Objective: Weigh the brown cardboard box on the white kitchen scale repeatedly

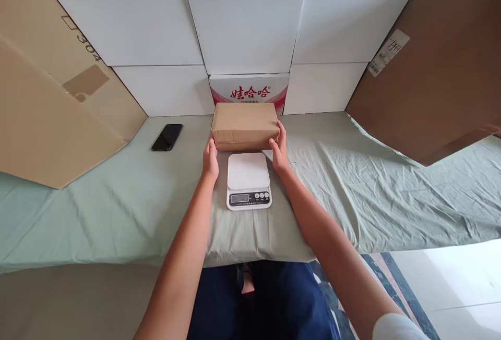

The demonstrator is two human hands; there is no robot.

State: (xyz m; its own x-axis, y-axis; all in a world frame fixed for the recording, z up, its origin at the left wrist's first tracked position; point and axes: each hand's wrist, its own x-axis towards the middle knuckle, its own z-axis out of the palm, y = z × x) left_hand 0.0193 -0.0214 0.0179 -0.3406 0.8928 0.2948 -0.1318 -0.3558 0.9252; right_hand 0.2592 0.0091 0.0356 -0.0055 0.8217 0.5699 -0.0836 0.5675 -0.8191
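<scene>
A brown paper-wrapped parcel (pixel 245 123) lies on the pale green cloth just behind a small white kitchen scale (pixel 248 179). My left hand (pixel 210 160) grips the parcel's left front corner. My right hand (pixel 279 148) presses against its right end. Both hands hold it from the sides, with the scale's platform bare between my forearms. The scale's dark display faces me.
A black phone (pixel 167 136) lies on the green-covered table (pixel 371 194) to the left. White boxes (pixel 246 27) and a red-lettered carton (pixel 250 89) wall the back. Large brown cardboard sheets (pixel 47 95) lean at the left and at the right (pixel 438 69).
</scene>
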